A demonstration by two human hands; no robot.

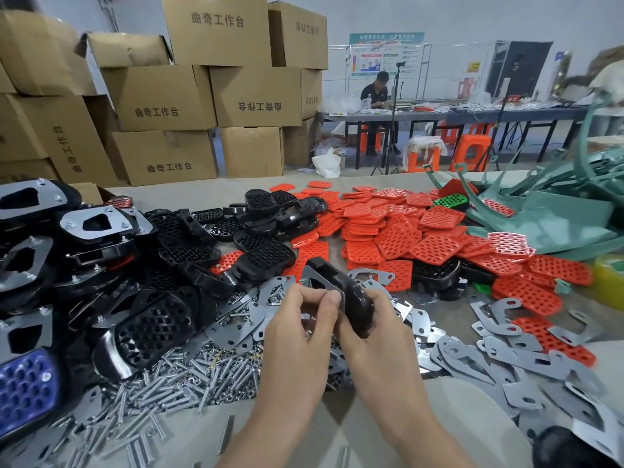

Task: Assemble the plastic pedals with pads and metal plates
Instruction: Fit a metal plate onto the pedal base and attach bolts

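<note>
2 hands hold 1 black pedal [353, 293] tilted just above the surface [199, 428], the left hand [302, 320] pinching the near edge of the metal plate [315, 281] lying on it and the right hand [373, 331] curled round the pedal body, over loose bolts [189, 376], with red pads [398, 238] heaped behind.

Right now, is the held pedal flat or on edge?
On edge: left hand and right hand hold the black pedal up, metal plate facing left.
</note>
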